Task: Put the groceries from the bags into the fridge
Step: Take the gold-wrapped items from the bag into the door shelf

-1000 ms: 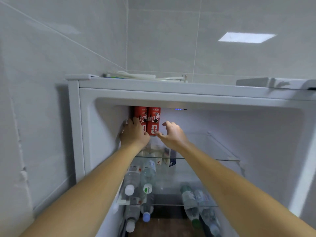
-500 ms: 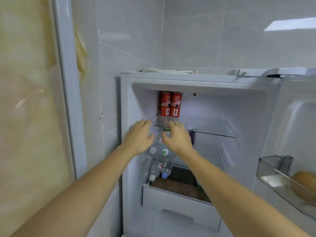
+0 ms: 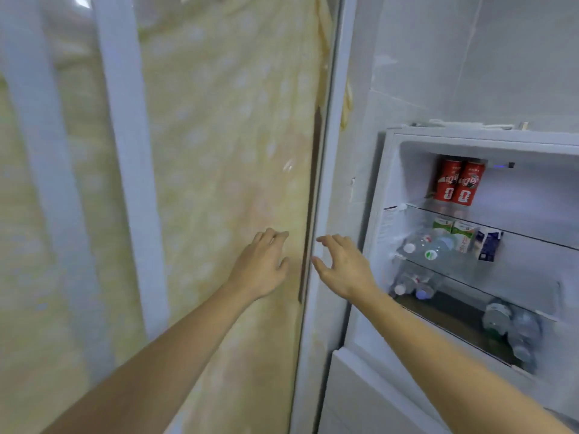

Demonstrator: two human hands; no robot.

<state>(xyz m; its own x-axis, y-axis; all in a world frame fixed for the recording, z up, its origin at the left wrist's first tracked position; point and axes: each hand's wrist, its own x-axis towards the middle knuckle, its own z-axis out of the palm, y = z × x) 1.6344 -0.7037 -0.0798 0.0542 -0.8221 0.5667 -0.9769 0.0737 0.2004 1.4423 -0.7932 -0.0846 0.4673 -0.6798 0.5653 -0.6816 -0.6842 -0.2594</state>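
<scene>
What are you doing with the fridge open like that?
A person is putting groceries away. Both hands, left hand and right hand, are empty and out in front of the wall beside the fridge. Inside, two red cans stand on the top shelf, with cartons and water bottles below.

The fridge (image 3: 391,183) runs off the right edge; its lower bottles (image 3: 513,327) are blurred.

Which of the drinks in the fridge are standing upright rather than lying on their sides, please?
The two red cans on the top shelf stand upright, side by side. The clear water bottles on the shelves below all lie on their sides.
</scene>
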